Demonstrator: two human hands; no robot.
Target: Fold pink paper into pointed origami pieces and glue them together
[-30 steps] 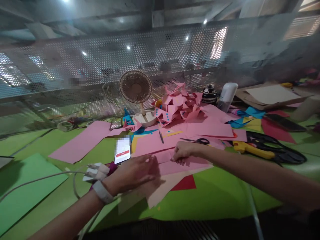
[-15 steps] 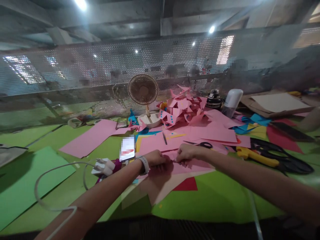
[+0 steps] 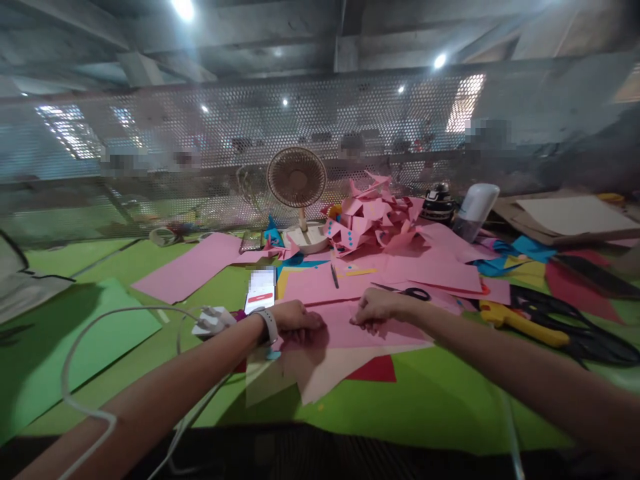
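A pink sheet of paper [image 3: 345, 319] lies before me, over paler paper [image 3: 320, 373]. My left hand [image 3: 300, 320], with a pale watch strap on its wrist, is closed at the sheet's left part, its fingertips mostly in shadow. My right hand [image 3: 377, 309] is closed in a pinch on the same sheet, a short gap away from the left. Just behind the hands are black-handled scissors [image 3: 416, 293] and a slim dark tool [image 3: 335, 275] resting on more pink paper. A lit phone [image 3: 261, 290] is close to my left wrist.
A small fan [image 3: 298, 179] stands at the back, beside a heap of cut, folded pink paper [image 3: 375, 217]. To the right are a yellow-handled tool [image 3: 525, 327] and a white-topped container [image 3: 477, 210]. A plug [image 3: 213, 320] and its cable lie left, near green paper [image 3: 85, 340].
My left hand has moved left, away from the right hand, widening the gap between them over the pink sheet. The right hand stays about where it was. The view has turned slightly left.
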